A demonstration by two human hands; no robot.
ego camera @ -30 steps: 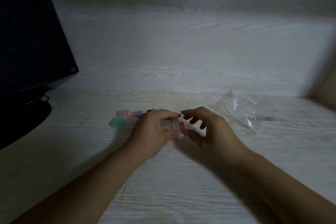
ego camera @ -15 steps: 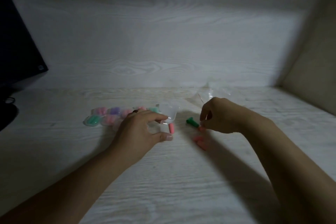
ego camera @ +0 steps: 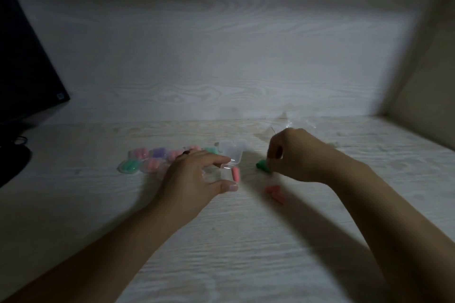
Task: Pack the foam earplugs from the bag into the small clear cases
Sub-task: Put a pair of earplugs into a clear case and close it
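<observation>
My left hand (ego camera: 197, 179) holds a small clear case (ego camera: 231, 155) between forefinger and thumb, its lid open. A pink earplug (ego camera: 235, 173) sits in it at the front. My right hand (ego camera: 293, 155) is to the right, fingers curled down over loose earplugs, touching a green earplug (ego camera: 261, 164); whether it pinches one is hidden. A red earplug (ego camera: 274, 190) lies on the desk in front of that hand. The clear bag (ego camera: 295, 123) lies behind my right hand. Several filled cases (ego camera: 152, 160) with pink, purple and green earplugs sit in rows left of my left hand.
A dark monitor (ego camera: 24, 69) and its base (ego camera: 12, 165) stand at the far left. The white wood-grain desk (ego camera: 221, 241) meets a back wall (ego camera: 221, 56) and a side wall (ego camera: 430, 81) on the right.
A second ago both hands met at the case. My right hand has since moved right to the loose earplugs by the bag, while my left hand keeps hold of the open case.
</observation>
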